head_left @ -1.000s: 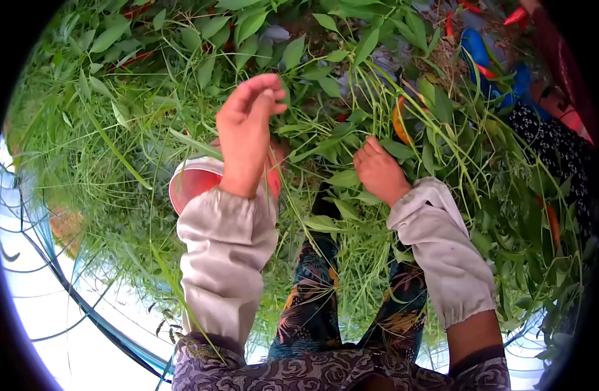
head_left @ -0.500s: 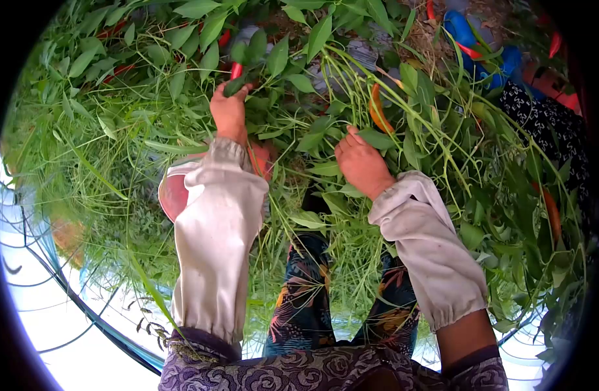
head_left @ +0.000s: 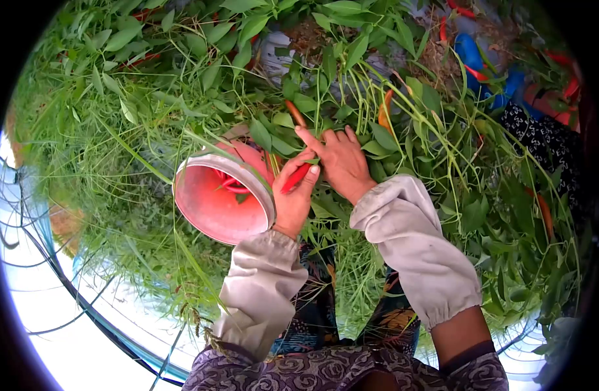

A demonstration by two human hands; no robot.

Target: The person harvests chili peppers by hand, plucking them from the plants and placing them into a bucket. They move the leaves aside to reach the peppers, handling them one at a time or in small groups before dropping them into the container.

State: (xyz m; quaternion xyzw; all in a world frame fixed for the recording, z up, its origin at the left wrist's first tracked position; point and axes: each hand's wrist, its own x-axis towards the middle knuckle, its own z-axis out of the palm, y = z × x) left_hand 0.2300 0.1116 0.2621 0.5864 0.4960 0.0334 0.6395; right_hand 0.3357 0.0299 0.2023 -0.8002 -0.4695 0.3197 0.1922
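A red chili pepper (head_left: 295,179) lies in my left hand (head_left: 294,202), held between the thumb and fingers beside the bucket's rim. My right hand (head_left: 344,164) is right against the left one's fingertips, back upward, its thumb stretched to the left and its fingers apart among the leaves. Just above that thumb, a brownish-red chili pepper (head_left: 295,113) shows between leaves. To the left of my hands a red bucket (head_left: 208,212) with a pale rim tilts toward me, several red chili peppers (head_left: 231,182) inside. An orange chili pepper (head_left: 385,111) hangs to the upper right of my right hand.
Green pepper plants (head_left: 436,140) with long stems surround my hands. Tall grass (head_left: 136,195) fills the left side. At the upper right are a blue shoe-like thing (head_left: 469,58), dark patterned cloth (head_left: 534,130) and more red peppers. Another orange-red chili pepper (head_left: 545,215) hangs at the far right.
My left hand has come down and right from the upper leaves, now with a red chili pepper in it. My right hand has shifted slightly left to meet it. The bucket's mouth is now uncovered.
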